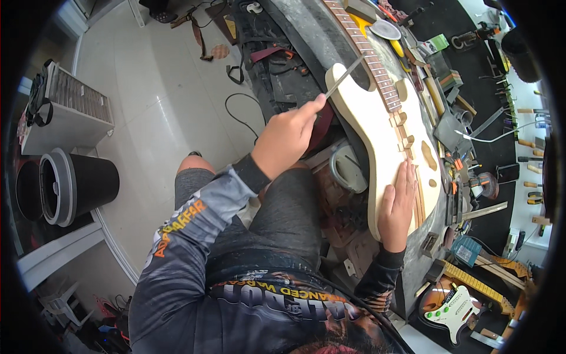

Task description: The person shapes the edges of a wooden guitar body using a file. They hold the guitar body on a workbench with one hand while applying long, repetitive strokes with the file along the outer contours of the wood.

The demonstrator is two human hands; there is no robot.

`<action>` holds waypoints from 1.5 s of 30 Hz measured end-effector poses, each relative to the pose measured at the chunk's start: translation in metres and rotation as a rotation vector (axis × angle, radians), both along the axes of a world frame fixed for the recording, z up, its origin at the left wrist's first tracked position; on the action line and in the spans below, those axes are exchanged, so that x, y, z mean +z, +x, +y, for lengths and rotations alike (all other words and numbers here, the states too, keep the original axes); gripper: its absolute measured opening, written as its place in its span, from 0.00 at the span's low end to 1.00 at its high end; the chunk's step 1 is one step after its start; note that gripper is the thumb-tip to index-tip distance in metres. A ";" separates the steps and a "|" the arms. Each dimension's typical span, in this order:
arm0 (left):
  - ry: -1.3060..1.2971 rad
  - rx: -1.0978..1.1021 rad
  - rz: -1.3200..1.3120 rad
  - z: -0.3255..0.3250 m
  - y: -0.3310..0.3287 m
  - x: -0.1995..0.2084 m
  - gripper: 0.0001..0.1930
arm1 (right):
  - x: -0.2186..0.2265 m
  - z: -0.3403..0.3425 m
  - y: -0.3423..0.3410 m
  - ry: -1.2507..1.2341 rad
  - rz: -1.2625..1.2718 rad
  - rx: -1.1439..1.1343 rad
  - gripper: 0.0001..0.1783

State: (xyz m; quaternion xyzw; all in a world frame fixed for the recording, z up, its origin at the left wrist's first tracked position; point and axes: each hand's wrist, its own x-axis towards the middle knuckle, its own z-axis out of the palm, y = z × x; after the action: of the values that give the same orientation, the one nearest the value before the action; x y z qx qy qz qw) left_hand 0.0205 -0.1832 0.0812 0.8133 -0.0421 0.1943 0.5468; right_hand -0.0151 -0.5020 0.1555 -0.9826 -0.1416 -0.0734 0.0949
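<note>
An unfinished pale wood electric guitar body (386, 159) lies on the workbench, its dark fretted neck (377, 68) pointing away from me. In my left hand (289, 135) is a slim grey metal file (346, 76), gripped at its near end. The file slants over the body's upper horn, and its far tip reaches the neck's edge; whether it touches cannot be told. My right hand (398, 206) rests flat on the lower part of the body, fingers stretched out beside the bare centre strip. Open pickup cavities show in the wood just beyond my right fingertips.
Hand tools and wood offcuts crowd the bench's right side, with a round white lid (385, 30) farther off. At lower right lies a sunburst guitar with a white pickguard (455, 312). Below the bench edge stands a whitish bucket (348, 169); a black bin (88, 183) is at left.
</note>
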 end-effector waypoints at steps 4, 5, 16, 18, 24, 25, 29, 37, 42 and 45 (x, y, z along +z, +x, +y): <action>-0.026 0.001 -0.050 -0.017 -0.069 -0.035 0.27 | 0.000 0.000 -0.001 -0.012 0.000 -0.018 0.38; -0.026 -0.003 -0.054 -0.016 -0.068 -0.036 0.27 | -0.001 0.000 -0.002 -0.012 -0.005 -0.022 0.38; -0.076 -0.007 -0.233 -0.033 -0.042 -0.096 0.25 | -0.010 -0.007 0.002 -0.011 -0.048 0.025 0.37; -0.044 -0.015 -0.250 -0.038 -0.051 -0.105 0.25 | -0.010 -0.008 0.001 -0.009 -0.042 0.023 0.37; -0.210 0.066 -0.134 -0.029 0.040 -0.057 0.24 | -0.010 -0.009 0.004 -0.012 -0.040 0.025 0.37; -0.210 0.068 -0.134 -0.032 0.034 -0.062 0.24 | -0.010 -0.011 0.003 -0.014 -0.038 0.024 0.37; -0.177 -0.003 -0.224 -0.051 -0.009 -0.110 0.22 | -0.009 -0.010 0.001 -0.019 -0.033 0.015 0.37; -0.310 0.085 -0.204 -0.023 0.046 -0.028 0.21 | -0.008 -0.005 -0.003 -0.011 -0.030 0.014 0.36; -0.708 0.111 -0.053 0.017 0.001 -0.050 0.26 | 0.003 0.079 -0.035 0.151 -0.202 0.293 0.31; -0.661 0.169 0.009 0.057 -0.027 -0.087 0.31 | -0.045 0.158 -0.051 0.433 0.031 0.688 0.28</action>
State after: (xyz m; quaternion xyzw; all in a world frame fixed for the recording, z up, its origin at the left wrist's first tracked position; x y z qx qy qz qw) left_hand -0.0063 -0.1267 -0.0060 0.5935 0.0931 0.2383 0.7631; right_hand -0.0657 -0.3438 0.1106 -0.8362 -0.4419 -0.0508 0.3207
